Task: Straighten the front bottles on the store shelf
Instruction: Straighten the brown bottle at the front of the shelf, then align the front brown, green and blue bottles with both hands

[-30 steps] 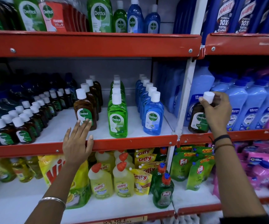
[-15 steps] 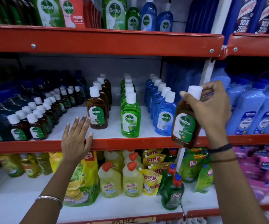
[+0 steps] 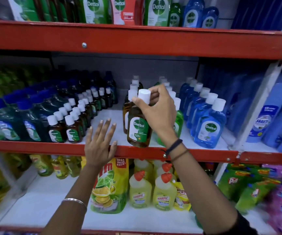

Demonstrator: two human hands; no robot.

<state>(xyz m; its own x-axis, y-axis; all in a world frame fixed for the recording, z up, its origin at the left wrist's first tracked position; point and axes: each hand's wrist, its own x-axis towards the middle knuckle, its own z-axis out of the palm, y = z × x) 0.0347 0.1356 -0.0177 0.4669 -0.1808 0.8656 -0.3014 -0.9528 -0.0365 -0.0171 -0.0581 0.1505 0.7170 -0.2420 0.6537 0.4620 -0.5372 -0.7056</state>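
Amber Dettol bottle hangs tilted over the shelf lip, base towards us, white cap leaning away. Our right hand pinches it at the neck. Our left hand, fingers spread and holding nothing, rests on the lip just left of the bottle. We judge the right hand must upright it before the brown row behind.

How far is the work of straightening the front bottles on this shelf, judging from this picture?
Done: the blue bottles and the small brown bottles stand in neat rows, labels forward. In hand: the right hand grips the brown Dettol bottle near its cap, tilted, at the front of the brown row; the left hand rests open on the red shelf edge. Left: stand it upright and let go.
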